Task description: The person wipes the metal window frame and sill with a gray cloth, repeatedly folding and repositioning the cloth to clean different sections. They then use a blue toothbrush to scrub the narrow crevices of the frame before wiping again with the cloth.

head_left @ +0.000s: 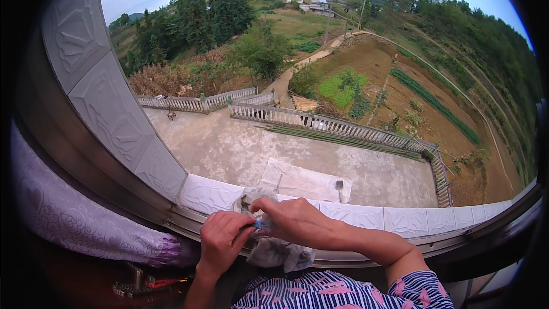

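Note:
At the open window's sill, my left hand [222,239] is closed, pinching a small blue object [259,225] between thumb and fingers. My right hand [300,220] reaches across from the right, its fingers curled close around the same spot. Something pale and partly see-through shows beside the blue piece, too small to name. A grey, dirty-looking cloth [281,253] lies crumpled over the window track just below my hands. More greyish cloth [248,199] shows beyond my fingers on the outer ledge; whether it is the same cloth is hidden.
A metal window frame [183,217] runs along the sill, with white embossed tiles [351,217] outside it. A purple patterned curtain [86,206] hangs at the left. Far below lie a concrete yard [223,143], a pale sheet [306,180] and a balustrade [337,126].

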### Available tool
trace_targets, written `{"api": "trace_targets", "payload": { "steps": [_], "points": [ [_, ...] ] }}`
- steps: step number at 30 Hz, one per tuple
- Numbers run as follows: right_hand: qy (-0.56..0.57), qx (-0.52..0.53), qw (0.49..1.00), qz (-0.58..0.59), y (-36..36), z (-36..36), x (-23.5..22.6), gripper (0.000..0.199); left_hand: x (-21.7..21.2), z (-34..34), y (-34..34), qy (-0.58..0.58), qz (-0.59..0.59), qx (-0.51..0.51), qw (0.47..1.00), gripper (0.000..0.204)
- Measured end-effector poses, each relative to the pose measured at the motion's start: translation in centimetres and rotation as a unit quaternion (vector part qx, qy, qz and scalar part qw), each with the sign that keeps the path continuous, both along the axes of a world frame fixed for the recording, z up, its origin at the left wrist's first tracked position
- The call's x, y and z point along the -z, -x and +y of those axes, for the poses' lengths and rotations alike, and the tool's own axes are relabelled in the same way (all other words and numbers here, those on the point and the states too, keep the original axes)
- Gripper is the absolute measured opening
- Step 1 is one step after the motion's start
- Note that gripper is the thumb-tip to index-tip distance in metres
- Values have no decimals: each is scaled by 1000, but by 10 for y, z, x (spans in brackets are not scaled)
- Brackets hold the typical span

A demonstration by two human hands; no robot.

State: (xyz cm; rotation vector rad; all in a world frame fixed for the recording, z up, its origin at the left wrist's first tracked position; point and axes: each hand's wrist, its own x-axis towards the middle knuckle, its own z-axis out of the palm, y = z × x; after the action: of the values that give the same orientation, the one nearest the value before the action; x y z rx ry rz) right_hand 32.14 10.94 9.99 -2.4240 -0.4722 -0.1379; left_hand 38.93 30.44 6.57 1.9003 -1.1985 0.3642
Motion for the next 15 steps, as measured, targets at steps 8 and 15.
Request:
{"api": "trace_targets", "payload": {
  "steps": [8,15],
  "points": [
    [45,-57,993,-96,4,-3,-1,63,-6,-4,6,-20,-129,-12,991,22],
    [11,-14,1000,-20,20,7,-17,32,0,6,7,163,-8,-128,978,12]
  ]
}}
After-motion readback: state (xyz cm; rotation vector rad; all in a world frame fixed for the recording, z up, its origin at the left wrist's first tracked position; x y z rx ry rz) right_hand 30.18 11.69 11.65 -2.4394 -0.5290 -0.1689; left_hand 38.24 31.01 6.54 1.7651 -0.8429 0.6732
